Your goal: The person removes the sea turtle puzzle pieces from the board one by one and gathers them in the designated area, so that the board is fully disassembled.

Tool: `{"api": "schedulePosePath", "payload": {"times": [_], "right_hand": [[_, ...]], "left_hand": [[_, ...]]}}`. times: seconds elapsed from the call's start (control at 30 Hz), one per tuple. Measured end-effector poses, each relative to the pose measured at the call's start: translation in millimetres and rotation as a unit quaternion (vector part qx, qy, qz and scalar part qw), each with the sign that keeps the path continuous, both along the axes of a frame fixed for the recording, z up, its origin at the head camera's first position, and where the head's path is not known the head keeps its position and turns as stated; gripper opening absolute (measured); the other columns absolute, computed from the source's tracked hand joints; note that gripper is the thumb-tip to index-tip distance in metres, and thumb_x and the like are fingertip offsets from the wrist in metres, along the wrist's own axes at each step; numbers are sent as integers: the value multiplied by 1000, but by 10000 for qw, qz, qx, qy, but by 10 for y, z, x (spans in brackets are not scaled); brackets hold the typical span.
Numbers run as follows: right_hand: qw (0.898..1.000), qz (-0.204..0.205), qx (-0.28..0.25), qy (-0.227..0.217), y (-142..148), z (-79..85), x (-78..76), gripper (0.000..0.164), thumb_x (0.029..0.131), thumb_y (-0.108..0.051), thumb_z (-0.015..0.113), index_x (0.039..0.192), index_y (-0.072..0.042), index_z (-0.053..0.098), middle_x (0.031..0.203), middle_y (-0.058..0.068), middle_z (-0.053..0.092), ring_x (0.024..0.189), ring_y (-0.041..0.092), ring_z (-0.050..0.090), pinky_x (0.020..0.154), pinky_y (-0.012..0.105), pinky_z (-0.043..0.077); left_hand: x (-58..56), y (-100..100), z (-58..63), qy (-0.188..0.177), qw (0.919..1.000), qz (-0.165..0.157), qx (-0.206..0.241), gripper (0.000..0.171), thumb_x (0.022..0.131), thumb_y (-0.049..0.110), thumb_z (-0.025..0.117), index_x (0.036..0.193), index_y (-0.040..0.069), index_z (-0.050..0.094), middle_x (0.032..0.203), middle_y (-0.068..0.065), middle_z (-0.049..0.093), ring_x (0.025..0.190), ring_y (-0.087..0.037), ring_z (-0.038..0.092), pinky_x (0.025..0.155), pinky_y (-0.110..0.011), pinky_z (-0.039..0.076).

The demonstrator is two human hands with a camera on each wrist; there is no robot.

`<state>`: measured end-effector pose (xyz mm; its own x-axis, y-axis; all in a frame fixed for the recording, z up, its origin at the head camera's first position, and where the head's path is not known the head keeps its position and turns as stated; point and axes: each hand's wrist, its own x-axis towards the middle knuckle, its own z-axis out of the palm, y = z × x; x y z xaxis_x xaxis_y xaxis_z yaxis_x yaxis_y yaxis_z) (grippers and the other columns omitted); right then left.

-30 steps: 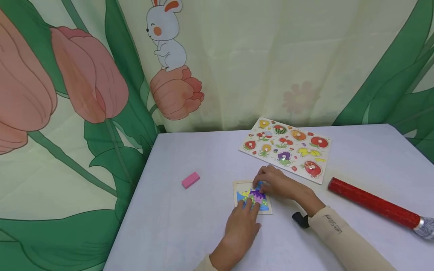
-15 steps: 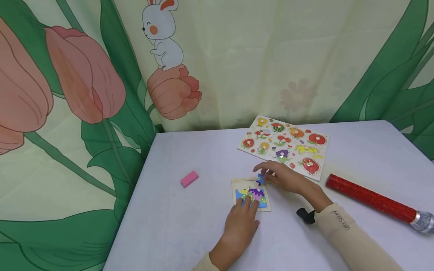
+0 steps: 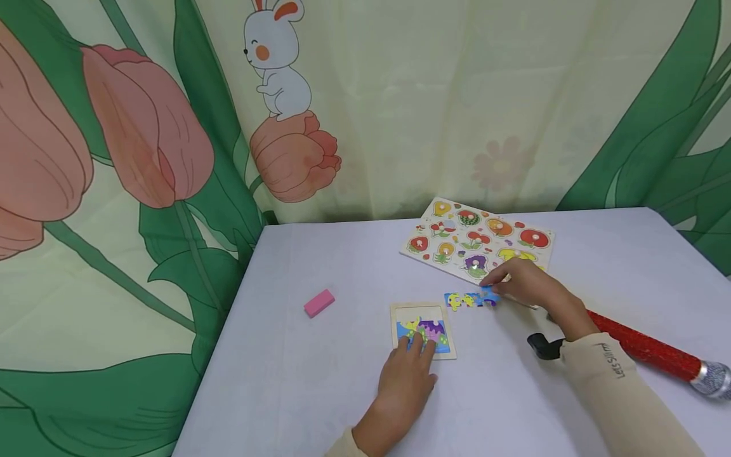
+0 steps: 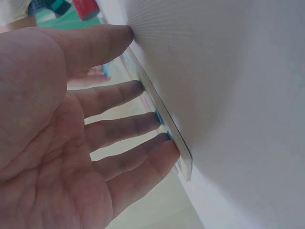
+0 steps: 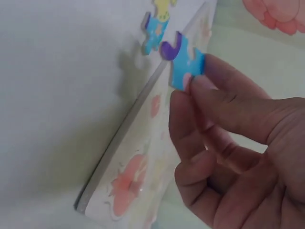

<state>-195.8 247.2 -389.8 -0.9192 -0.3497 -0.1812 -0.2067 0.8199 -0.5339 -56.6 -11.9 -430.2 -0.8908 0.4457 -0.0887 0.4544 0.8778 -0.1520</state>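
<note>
Fruit board (image 3: 451,244) at centre right. Left hand (image 3: 404,384), lower centre, fingers extended, nothing gripped; right hand (image 3: 528,284), centre right, closed to a pinch. Puzzle tray (image 3: 408,312), centre, lies under the left fingertips, presumably for steadying; blue piece (image 5: 180,67), centre right in the head view, is pinched at one side, probably keeping its outline free.

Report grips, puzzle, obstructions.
Right grip pinching blue puzzle piece. Left grip resting on puzzle frame. Frame's far side unfilled. Fruit board close to right grip; possible snag.
</note>
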Motion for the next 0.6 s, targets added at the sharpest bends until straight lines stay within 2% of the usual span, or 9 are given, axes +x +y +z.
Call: {"api": "schedulePosePath", "payload": {"times": [0.1,0.33,0.6], "right_hand": [[9994,-223,168,-208,23,-33,-6,21,93,4,69,110,-4,80,111,18,73,113,43,58,87,52,52],[9962,-568,216,-622,5,-91,-8,23,92,5,69,112,-2,79,114,22,70,107,39,55,81,42,53],[9967,-577,340,-468,-21,-123,-22,16,91,5,72,103,-3,79,100,14,72,98,33,59,84,44,56]], "left_hand": [[3,1,0,30,10000,11,44,61,95,49,71,145,18,55,141,-4,53,120,-20,54,94,-25,52],[15,2,-14,60,9999,53,137,60,95,48,72,144,18,55,141,-4,53,121,-21,54,94,-27,53],[15,0,-11,77,9998,51,162,60,94,48,73,144,18,56,142,-5,53,122,-21,54,95,-28,53]]}}
